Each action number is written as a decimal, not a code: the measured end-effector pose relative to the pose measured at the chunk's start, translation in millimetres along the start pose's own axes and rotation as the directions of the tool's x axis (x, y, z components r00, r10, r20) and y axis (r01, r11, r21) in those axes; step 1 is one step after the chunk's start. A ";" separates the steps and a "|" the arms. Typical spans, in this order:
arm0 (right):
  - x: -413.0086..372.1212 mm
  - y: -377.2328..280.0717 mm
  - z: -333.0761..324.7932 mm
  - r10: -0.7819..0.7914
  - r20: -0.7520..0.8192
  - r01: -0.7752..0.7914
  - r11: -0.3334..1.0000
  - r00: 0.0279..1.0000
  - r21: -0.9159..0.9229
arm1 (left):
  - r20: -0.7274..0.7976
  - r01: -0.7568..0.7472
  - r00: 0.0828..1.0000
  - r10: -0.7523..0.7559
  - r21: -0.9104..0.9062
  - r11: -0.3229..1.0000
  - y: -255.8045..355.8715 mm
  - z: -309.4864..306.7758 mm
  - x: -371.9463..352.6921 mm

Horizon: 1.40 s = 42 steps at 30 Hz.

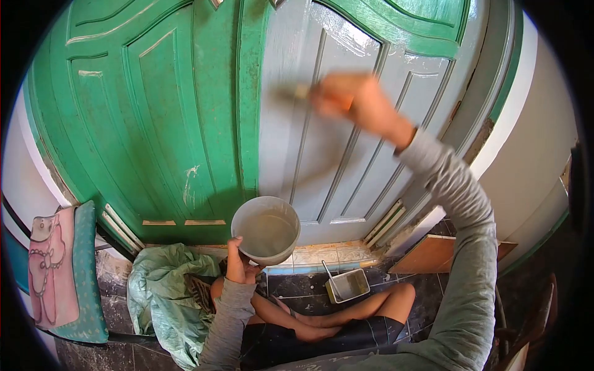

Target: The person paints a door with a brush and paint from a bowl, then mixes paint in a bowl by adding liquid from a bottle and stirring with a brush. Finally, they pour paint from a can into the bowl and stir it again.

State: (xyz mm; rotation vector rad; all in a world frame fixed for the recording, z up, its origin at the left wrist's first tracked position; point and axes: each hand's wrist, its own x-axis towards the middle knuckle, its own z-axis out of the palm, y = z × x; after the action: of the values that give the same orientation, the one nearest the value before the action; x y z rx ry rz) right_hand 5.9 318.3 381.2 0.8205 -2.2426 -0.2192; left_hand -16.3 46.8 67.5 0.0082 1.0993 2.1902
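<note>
My left hand (235,263) grips a grey bucket (291,244) by its side and underside. The bucket tilts towards me, and grey paint (267,234) shows inside. Smeared by motion, my right hand (356,102) is closed on a paintbrush (301,91) in front of the right door panel. The bristles point left, near the panel's left edge, but blur hides whether they touch it. This panel (281,148) is coated grey over its lower and left parts, with green left at the top right. The left door panel (213,123) is green, with scuffs near its bottom.
On the dark tiled floor, a small paint tray (356,285) holds a roller or tool with a pale handle. A crumpled green sheet (151,278) lies at the left, beside a chair with a pink and teal cushion (83,272). A brown board (424,255) lies at the right.
</note>
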 end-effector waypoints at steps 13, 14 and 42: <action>-64.2 -59.2 88.0 -0.319 0.265 0.380 0.896 0.910 -0.228 | -0.005 -0.021 1.000 0.021 -0.042 0.999 0.1 -22.7 -1.0; -69.5 -65.9 96.4 -0.307 0.291 0.359 0.922 0.906 -0.147 | -0.003 -0.033 0.999 0.032 -0.056 0.998 -0.2 -22.3 -1.2; 60.4 -2.4 -30.9 -0.105 -0.304 0.000 0.945 0.947 -0.327 | -0.081 -0.044 0.996 0.039 -0.064 0.997 1.5 -43.1 -2.2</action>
State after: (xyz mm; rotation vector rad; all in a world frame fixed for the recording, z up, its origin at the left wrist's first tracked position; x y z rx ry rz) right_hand -3.9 281.6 437.5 0.6834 -1.8195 -0.4370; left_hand -27.9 14.4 41.4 -0.0870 1.0795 2.2803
